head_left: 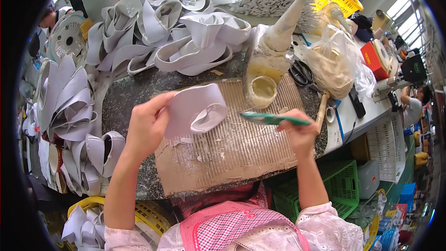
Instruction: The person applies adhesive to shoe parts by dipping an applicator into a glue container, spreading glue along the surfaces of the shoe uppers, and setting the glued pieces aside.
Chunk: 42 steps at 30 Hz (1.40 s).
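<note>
My left hand (149, 120) is closed on the edge of a pale lavender-white shoe upper (188, 107), thumb on one face and fingers behind it. The piece is held up over the corrugated cardboard (223, 158), its rounded opening facing right. In my right hand (299, 132) a slim green brush (267, 119) is gripped by its handle. Its whitish tip points left toward the upper, with a gap between them. Just beyond the brush stands a glue-crusted bottle (267, 65) with a pale cone top and a small open cup (261, 90) of yellowish glue at its front.
Piles of similar uppers (200, 42) lie at the back and left (69, 102). Black-handled scissors (302, 73), a plastic bag of beige material (327, 62) and a wooden handle (321, 111) sit at the right. Below the table edge is a green crate (341, 190).
</note>
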### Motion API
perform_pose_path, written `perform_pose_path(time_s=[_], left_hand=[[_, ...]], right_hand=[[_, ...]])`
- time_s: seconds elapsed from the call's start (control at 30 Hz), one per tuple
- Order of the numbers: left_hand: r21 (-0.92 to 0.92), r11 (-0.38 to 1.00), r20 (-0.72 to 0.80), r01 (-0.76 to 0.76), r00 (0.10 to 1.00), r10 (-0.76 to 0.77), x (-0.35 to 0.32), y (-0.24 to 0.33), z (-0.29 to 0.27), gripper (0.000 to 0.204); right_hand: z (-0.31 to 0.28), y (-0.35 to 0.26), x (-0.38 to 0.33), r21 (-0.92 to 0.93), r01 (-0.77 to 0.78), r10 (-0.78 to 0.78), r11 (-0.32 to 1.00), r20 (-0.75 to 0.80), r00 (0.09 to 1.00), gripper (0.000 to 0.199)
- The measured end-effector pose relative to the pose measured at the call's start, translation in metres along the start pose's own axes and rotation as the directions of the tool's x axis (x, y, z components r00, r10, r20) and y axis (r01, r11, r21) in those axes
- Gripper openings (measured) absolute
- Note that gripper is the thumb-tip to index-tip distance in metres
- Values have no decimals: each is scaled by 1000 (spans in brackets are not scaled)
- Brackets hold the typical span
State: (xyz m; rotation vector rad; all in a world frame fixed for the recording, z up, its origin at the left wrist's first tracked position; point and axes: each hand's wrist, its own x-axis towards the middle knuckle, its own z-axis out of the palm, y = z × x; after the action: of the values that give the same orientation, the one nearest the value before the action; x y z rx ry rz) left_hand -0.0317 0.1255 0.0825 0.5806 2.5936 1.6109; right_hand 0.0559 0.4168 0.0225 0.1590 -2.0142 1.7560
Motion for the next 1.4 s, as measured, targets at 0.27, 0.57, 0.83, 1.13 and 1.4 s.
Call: perform_pose_path(time_s=[0.27,0.57,0.83,1.13,1.4], left_hand=[[144,982,153,-119,983,97,31,22,18,36],[150,971,111,-185,979,170,11,2,9,38],[233,922,135,-309,949,284,-11,2,12,35],[676,502,79,-540,730,679,-16,68,-2,35],[636,19,677,-772,569,467,-44,-3,74,24]], right_hand=[[61,35,3,-493,550,-417,675,360,835,26],[61,31,12,-424,483,-367,766,328,871,15],[63,33,-12,377,-409,315,831,287,904,3],[-24,38,-5,879,-170,263,446,52,963,16],[55,-6,20,208,-106,92,972,78,993,16]])
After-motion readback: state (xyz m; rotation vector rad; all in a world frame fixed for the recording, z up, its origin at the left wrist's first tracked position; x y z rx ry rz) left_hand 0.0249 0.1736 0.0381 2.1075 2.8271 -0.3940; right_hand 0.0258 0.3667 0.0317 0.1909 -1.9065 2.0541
